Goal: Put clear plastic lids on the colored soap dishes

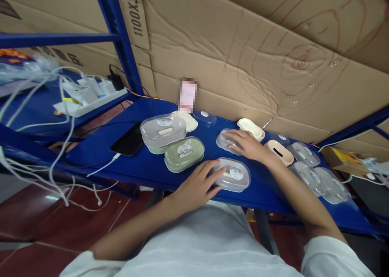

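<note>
My left hand (pixel 200 182) rests on the left end of an oval plastic box (pixel 238 180) with a clear lid. Its fingers are spread, one reaching across the lid near the small white handle. Farther back, my right hand (pixel 247 144) has its fingers bent over a clear plastic lid (pixel 223 138), covering its right part; whether a base lies beneath is hidden. Left of my hands stand a green box (pixel 184 155) with a round label and a larger clear-lidded box (pixel 162 132). A cream tray (pixel 251 127) and a peach lid (pixel 278 152) lie beyond my right hand.
Several clear lids (pixel 308 175) lie at the right of the blue table (pixel 133 173). A black phone (pixel 129 139) with a white cable lies at the left. A cardboard wall (pixel 212 58) closes the back. A power strip (pixel 91 101) and loose cables occupy the left shelf.
</note>
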Available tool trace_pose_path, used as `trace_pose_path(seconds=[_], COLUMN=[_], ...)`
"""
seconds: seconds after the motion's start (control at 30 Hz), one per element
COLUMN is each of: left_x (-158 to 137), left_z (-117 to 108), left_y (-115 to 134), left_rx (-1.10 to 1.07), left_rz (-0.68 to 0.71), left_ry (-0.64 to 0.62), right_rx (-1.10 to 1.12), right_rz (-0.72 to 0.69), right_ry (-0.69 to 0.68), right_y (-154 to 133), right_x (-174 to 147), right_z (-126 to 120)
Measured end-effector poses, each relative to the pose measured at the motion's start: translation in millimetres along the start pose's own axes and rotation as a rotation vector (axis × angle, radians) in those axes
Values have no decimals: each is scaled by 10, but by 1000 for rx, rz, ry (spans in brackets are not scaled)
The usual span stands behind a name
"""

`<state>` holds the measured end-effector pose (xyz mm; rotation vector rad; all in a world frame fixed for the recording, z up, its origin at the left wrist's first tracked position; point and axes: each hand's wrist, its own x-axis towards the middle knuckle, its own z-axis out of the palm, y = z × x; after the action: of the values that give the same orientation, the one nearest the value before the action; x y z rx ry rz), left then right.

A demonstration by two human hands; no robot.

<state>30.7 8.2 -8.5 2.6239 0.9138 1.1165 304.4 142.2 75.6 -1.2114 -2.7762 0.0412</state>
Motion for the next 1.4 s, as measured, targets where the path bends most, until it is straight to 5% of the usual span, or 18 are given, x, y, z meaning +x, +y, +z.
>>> trace_pose_path(seconds=[0.17,0.43,0.53,0.73,0.9,1.03,1.13,1.2,1.4], left_x=[-4,-6,-3,0,-16,-13,66,185,535], left_z=[5,-13,-16,-12,-17,-14,37,101,255], left_y=[9,26,33,32,26,61,62,27,-4], left_rx=[25,60,74,60,69,157,292,386,517], left_rz=[-14,-44,-55,-64,-65,-63,-73,-111,-236], left_ry=[-20,-50,-61,-71,-73,-63,-44,-43,9], right_rx=[-78,-41,-18,103,270,464,656,977,1368], right_rz=[106,137,121,-143,-170,-49,120,311,710], right_ry=[3,-65,-52,-53,61,270,420,524,764], right_y=[259,97,56,-205,-275,-160,-79,-58,-314], right_x=[562,1643,1816,1748,1420,795,46,-518,-1689], right_z=[51,303,335,398,300,21,-119,-134,203])
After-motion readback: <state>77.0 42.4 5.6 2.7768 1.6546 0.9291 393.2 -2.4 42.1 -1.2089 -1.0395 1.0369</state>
